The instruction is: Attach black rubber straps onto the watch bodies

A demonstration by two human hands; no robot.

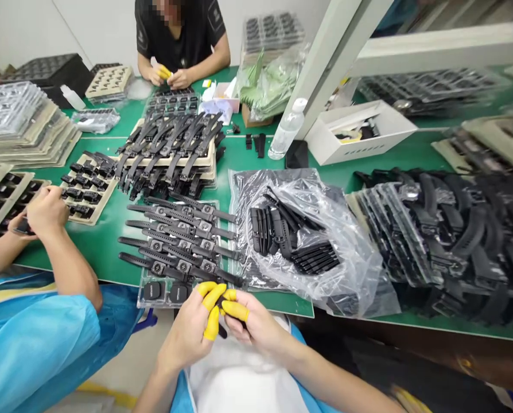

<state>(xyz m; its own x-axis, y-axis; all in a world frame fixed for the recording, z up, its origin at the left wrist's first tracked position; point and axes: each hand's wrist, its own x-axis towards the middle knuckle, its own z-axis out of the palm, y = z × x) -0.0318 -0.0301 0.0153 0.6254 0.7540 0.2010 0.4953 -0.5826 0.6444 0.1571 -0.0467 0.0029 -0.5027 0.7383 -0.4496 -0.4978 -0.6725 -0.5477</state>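
My left hand [196,321] and my right hand [254,318] meet above my lap at the table's front edge, with yellow finger covers on several fingertips. Both are closed around a small black piece [222,331], mostly hidden by the fingers; it looks like part of a watch or strap. Just beyond them a clear tray [147,301] holds rows of black watches [183,244] with straps laid out. To its right, an open plastic bag [351,264] contains many black straps [314,258].
Stacked trays of watches [166,143] stand behind, with more at the right [454,229]. A bottle [287,129] and a white box [362,135] are further back. One person works at left, another across the table.
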